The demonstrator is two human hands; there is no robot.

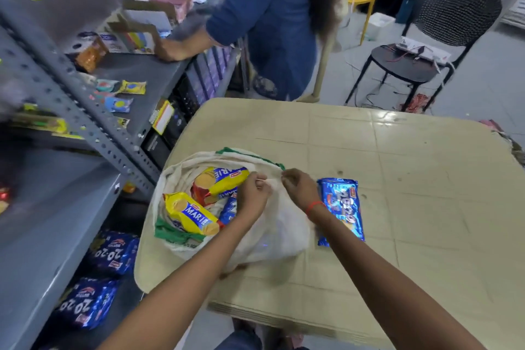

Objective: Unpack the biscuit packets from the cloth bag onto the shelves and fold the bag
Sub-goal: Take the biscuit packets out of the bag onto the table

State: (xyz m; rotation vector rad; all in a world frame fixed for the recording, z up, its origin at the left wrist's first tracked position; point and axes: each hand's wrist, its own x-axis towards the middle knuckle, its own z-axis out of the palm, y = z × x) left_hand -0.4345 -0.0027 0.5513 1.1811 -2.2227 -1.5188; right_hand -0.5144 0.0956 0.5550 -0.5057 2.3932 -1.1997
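A white cloth bag [284,233] with green trim lies open on the beige table [397,167]. Inside it I see two yellow Marie biscuit packets [189,213] [224,177] and part of a blue packet [229,209]. My left hand [255,193] and my right hand [301,189] each pinch the bag's upper rim, close together, at its right side. A blue biscuit packet [342,209] lies flat on the table just right of my right wrist.
Grey metal shelves [85,111] stand to the left with small snack packets; blue 20-20 packets [110,253] lie below. Another person in blue [272,17] stands at the shelf beyond the table. A black chair [426,45] stands at the far right.
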